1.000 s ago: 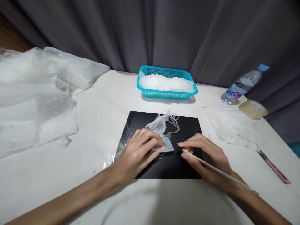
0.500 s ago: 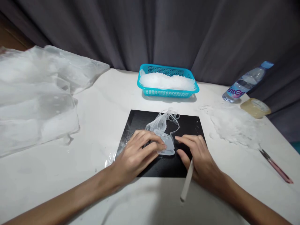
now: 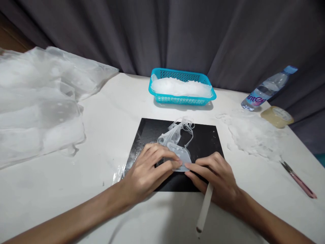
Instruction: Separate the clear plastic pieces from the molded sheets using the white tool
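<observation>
From the head camera, looking down on a white table (image 3: 106,112): a translucent plastic piece (image 3: 185,157), with thin looping strands at its far end, lies on a black mat (image 3: 203,139); the left hand (image 3: 146,167) rests over its near part, fingers bent, tips close together on the plastic, though whether they pinch or only press cannot be told; the right hand (image 3: 219,176) has thumb and forefinger a narrow gap apart at the piece's right edge, while its curled palm holds a white stick-like tool (image 3: 205,206) slanting toward the viewer; beyond the mat, a blue basket (image 3: 185,100) holds white pieces (image 3: 181,87); clear plastic bags (image 3: 38,105) lie left; scraps (image 3: 254,134), a tilted-looking bottle (image 3: 265,89), a tape roll (image 3: 275,117) and pink-handled snips (image 3: 298,179) lie right.
</observation>
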### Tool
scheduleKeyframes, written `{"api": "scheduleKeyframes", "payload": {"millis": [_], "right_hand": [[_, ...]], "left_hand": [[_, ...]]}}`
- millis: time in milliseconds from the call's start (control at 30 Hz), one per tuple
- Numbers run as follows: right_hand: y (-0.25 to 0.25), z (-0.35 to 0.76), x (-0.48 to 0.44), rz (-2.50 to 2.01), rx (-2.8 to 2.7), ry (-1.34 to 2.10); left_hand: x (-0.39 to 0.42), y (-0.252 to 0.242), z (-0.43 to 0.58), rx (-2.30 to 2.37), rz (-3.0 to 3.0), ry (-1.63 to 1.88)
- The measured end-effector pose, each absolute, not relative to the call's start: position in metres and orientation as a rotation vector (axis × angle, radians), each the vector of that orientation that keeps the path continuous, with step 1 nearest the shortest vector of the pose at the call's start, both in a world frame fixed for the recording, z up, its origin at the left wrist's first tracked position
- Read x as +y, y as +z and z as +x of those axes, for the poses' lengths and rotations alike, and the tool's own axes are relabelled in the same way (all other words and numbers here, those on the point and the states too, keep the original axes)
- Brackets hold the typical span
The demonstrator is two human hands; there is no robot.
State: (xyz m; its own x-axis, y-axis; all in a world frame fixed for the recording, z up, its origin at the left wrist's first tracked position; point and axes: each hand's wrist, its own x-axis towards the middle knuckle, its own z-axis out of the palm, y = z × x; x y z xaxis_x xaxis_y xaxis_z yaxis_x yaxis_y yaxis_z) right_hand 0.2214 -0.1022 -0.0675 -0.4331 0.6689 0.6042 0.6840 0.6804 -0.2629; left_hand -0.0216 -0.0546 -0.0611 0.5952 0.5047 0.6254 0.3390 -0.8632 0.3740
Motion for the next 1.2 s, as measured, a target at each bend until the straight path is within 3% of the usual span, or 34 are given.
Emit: {"api": "scheduleKeyframes", "payload": {"millis": [867, 1200], "right_hand": [[-0.068, 0.222, -0.106, -0.958, -2.12, 0.014], [-0.058, 0.217, -0.1, -1.03, -2.058, 0.119]], "left_hand": [[-0.057, -0.052, -0.019, 0.638, 2.465, 1.055], [-0.057, -0.046, -0.01, 0.776, 1.922, 0.779]]}}
